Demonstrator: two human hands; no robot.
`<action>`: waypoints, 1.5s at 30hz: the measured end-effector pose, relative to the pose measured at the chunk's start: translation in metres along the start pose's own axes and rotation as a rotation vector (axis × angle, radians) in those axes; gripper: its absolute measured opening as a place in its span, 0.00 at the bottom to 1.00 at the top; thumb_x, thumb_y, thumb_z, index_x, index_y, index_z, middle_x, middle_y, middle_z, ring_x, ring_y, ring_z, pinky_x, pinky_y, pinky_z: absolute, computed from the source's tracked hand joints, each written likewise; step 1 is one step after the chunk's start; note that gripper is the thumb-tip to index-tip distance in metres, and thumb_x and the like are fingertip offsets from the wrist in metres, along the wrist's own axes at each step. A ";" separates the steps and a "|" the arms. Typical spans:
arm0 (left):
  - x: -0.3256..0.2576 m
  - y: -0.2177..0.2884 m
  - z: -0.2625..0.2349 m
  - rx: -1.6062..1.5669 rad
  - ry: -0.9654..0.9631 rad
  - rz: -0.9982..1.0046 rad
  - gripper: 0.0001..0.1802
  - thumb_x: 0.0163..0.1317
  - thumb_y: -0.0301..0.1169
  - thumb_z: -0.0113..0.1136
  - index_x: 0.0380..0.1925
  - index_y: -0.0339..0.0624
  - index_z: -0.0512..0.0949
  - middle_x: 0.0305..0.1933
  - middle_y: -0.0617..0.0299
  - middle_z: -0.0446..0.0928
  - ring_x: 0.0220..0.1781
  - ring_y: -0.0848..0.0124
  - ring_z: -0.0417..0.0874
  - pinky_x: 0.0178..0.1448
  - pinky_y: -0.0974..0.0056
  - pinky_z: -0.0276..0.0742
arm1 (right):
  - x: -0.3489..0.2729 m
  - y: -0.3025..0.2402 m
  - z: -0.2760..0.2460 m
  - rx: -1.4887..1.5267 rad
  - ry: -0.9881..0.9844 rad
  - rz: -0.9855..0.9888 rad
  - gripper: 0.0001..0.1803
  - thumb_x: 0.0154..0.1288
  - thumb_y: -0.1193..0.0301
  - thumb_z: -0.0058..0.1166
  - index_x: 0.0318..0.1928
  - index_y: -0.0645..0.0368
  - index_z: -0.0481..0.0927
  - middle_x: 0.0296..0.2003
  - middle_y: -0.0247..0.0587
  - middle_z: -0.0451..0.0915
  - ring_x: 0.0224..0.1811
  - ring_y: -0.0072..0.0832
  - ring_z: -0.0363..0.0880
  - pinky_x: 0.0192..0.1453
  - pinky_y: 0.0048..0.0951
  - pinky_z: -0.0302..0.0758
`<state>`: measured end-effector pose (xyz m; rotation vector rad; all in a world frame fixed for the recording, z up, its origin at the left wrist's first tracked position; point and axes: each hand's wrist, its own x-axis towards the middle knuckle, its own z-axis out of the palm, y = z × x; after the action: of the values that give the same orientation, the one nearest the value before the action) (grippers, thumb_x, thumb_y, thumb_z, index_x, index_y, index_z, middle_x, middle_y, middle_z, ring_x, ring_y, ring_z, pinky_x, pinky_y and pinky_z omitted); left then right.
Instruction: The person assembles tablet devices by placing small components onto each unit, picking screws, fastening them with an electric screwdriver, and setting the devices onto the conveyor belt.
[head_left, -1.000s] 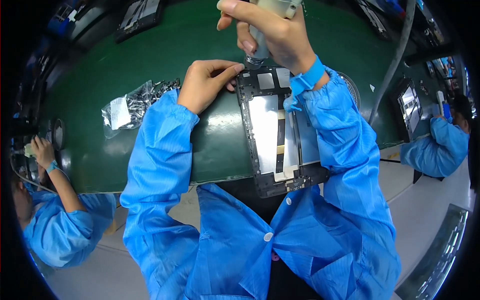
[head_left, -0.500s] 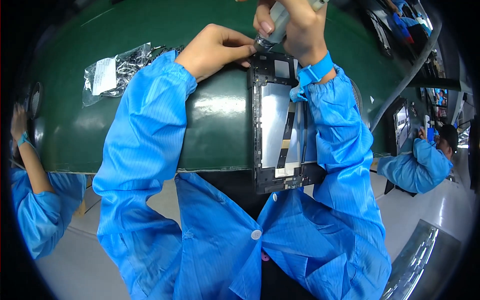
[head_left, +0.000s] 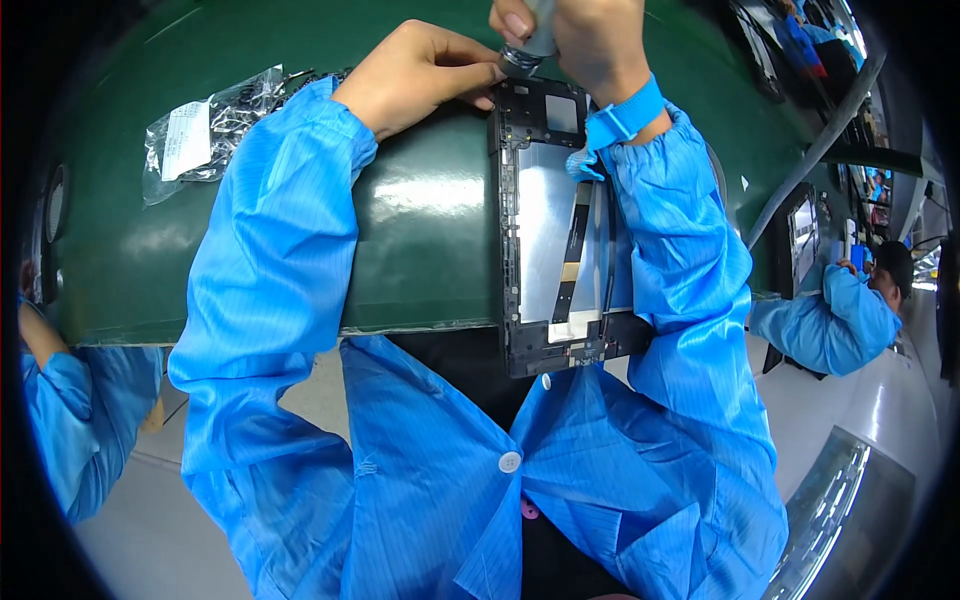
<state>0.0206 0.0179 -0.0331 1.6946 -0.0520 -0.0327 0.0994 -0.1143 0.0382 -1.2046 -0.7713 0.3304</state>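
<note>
An opened tablet-like device [head_left: 535, 225], with a black frame, a silver plate and dark flat cables inside, lies with its near end past the table's front edge. My right hand [head_left: 600, 45] is closed around a grey powered screwdriver [head_left: 541, 35], whose tip points down at the device's far left corner. Beside that tip is my left hand [head_left: 415, 80], thumb and forefinger pinched together at the same corner. Whatever is between those fingertips is too small to make out. A blue wrist strap [head_left: 627, 118] circles my right wrist.
On the green table [head_left: 425, 270], left of my left forearm, lies a clear plastic bag [head_left: 225, 130] with small dark parts and a white label. Co-workers in blue sit at left [head_left: 80, 410] and right [head_left: 830, 320]. A grey hose [head_left: 815, 150] rises at the right.
The whole view has shifted slightly, so the bag, device and hands sit a little higher and further left. Both hands stay at the device's corner. The left co-worker's hand has dropped lower.
</note>
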 end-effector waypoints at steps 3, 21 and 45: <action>0.001 0.000 -0.001 0.049 -0.015 -0.003 0.16 0.68 0.28 0.63 0.51 0.27 0.83 0.42 0.50 0.87 0.40 0.69 0.88 0.49 0.68 0.83 | 0.000 -0.002 0.005 -0.176 -0.015 -0.026 0.11 0.68 0.72 0.60 0.30 0.67 0.83 0.22 0.37 0.83 0.13 0.17 0.72 0.15 0.21 0.66; 0.003 0.001 -0.002 0.000 -0.040 -0.067 0.14 0.69 0.27 0.61 0.46 0.24 0.83 0.39 0.53 0.85 0.39 0.70 0.87 0.47 0.68 0.83 | 0.001 0.004 -0.001 -0.244 -0.055 -0.070 0.12 0.66 0.68 0.61 0.34 0.66 0.85 0.18 0.38 0.80 0.15 0.19 0.74 0.19 0.24 0.72; -0.109 0.044 0.113 1.003 0.148 0.220 0.36 0.58 0.28 0.71 0.68 0.38 0.71 0.74 0.39 0.64 0.68 0.41 0.72 0.69 0.50 0.70 | -0.073 -0.098 -0.181 -0.097 0.566 -0.232 0.14 0.54 0.78 0.52 0.40 0.73 0.84 0.20 0.43 0.80 0.14 0.24 0.73 0.18 0.26 0.71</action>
<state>-0.0946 -0.0940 -0.0045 2.6749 -0.1628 0.3350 0.1564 -0.3212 0.0756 -1.2042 -0.4267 -0.2384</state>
